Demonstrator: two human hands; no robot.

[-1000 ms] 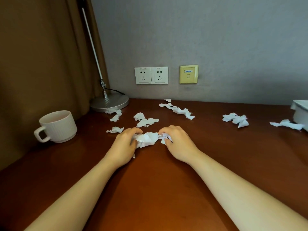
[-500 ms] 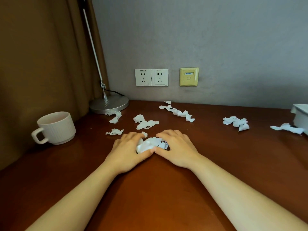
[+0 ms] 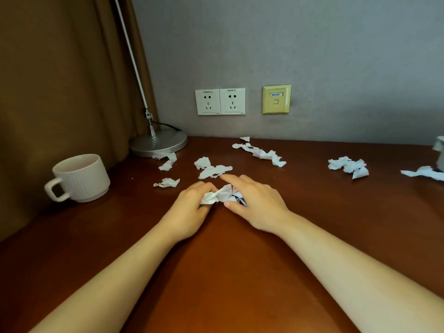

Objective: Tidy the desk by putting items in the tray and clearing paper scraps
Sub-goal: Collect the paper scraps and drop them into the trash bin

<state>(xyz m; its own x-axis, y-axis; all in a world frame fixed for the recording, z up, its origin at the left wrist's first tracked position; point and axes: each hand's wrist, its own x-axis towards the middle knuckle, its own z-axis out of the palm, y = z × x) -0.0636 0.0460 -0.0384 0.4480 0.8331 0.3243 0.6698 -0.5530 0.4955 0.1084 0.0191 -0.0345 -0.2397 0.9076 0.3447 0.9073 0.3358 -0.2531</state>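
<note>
At desk centre: a crumpled bundle of white paper lies on the brown desk, between the left hand and the right hand
Left grip: fingers curled over the bundle's left side, thumb tucked at its near edge; closed round the paper
Right grip: thumb pressed to the bundle's near right side, fingers arched over it; it holds the paper, with the index finger stretched forward, its tip just beside the middle scraps
Loose paper, left: a small scrap just left of the hands; torn bits touching the lamp base
Loose paper, back: a long ragged strip near the wall
Loose paper, right: a cluster well apart from the hands; a flat piece at the frame edge, beside a white object cut off by the frame; cannot tell what it is
Mug: a ribbed cream mug upright at far left, handle towards the viewer; contents not visible
Wall: twin sockets; a yellow data port
</note>
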